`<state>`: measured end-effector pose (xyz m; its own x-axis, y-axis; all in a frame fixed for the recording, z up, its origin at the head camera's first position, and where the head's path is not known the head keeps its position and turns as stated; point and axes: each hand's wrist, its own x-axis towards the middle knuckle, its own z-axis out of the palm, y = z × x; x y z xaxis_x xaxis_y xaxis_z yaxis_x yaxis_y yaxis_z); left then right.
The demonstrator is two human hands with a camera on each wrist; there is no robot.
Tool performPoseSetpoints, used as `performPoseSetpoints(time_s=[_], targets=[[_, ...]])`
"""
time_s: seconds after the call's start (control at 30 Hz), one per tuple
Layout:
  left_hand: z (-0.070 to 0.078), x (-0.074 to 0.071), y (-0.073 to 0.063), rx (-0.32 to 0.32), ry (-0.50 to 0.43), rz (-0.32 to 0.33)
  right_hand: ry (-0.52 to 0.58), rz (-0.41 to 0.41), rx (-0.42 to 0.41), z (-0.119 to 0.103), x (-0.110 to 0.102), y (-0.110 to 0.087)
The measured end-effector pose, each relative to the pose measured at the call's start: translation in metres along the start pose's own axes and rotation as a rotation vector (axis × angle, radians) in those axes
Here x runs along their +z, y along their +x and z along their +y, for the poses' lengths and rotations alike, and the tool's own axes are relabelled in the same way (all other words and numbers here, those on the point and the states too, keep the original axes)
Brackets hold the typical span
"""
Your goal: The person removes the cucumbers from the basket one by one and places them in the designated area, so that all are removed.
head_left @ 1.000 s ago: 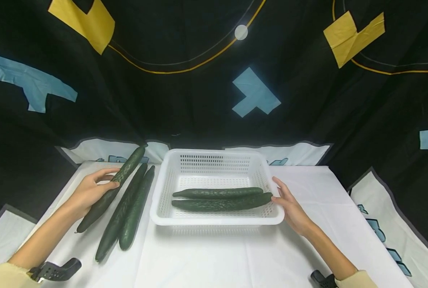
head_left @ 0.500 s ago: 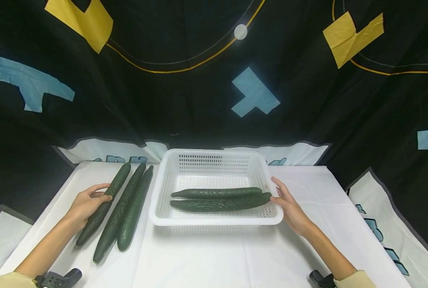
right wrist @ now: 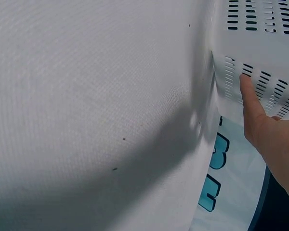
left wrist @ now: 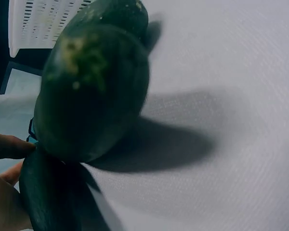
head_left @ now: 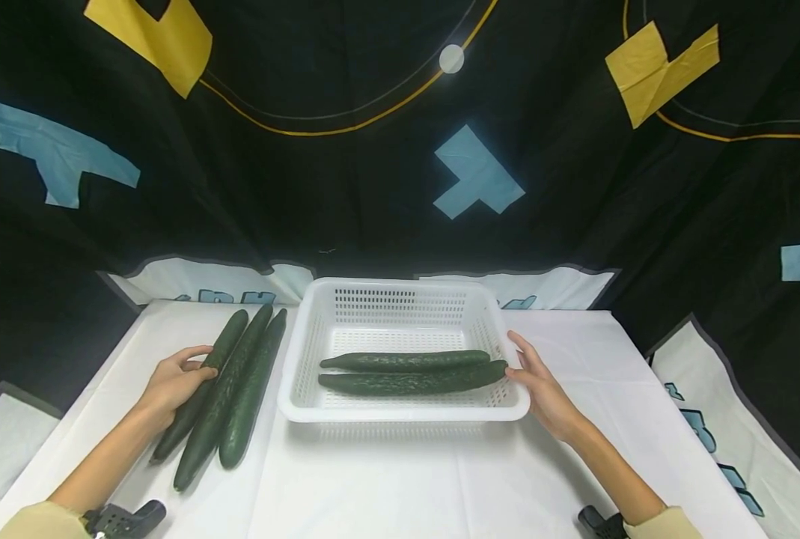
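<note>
At the left of the head view my left hand (head_left: 177, 382) holds a long dark green cucumber (head_left: 229, 333) between thumb and fingers. This cucumber lies slanted on the white cloth, beside a middle cucumber (head_left: 227, 400) and a right-hand cucumber (head_left: 254, 389). A large blunt cucumber end (left wrist: 94, 91) fills much of the left wrist view, hiding part of what lies behind. My right hand (head_left: 548, 393) holds the right side of a white plastic basket (head_left: 406, 414), thumb over the rim and fingers along the outer wall. Inside lie an upper cucumber (head_left: 406, 362) and a lower cucumber (head_left: 406, 382), both lengthwise.
White cloth covers the table (head_left: 386, 479), which extends in front of the basket and to its right. Behind hangs a black curtain (head_left: 346, 202) with yellow and blue patches. A dark wrist device (head_left: 126, 519) sits by the left sleeve.
My left hand has lowered its cucumber from a raised position at the far left, then shifted it right, close against the other two. The right hand and basket have stayed put.
</note>
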<state>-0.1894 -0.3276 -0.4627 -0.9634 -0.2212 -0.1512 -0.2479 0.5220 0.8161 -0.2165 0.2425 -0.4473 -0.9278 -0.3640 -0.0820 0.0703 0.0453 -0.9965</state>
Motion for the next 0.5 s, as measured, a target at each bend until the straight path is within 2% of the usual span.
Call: performPoseSetpoints(time_s=[0.23, 0.5], targets=[[0.0006, 0.0018, -0.0014, -0.007, 0.036, 0.024, 0.024, -0.008, -0.008, 0.0005, 0.0009, -0.0007], [0.0024, -0.0005, -0.0027, -0.015, 0.018, -0.001, 0.027, -0.013, -0.019, 0.0012, 0.0012, -0.0003]])
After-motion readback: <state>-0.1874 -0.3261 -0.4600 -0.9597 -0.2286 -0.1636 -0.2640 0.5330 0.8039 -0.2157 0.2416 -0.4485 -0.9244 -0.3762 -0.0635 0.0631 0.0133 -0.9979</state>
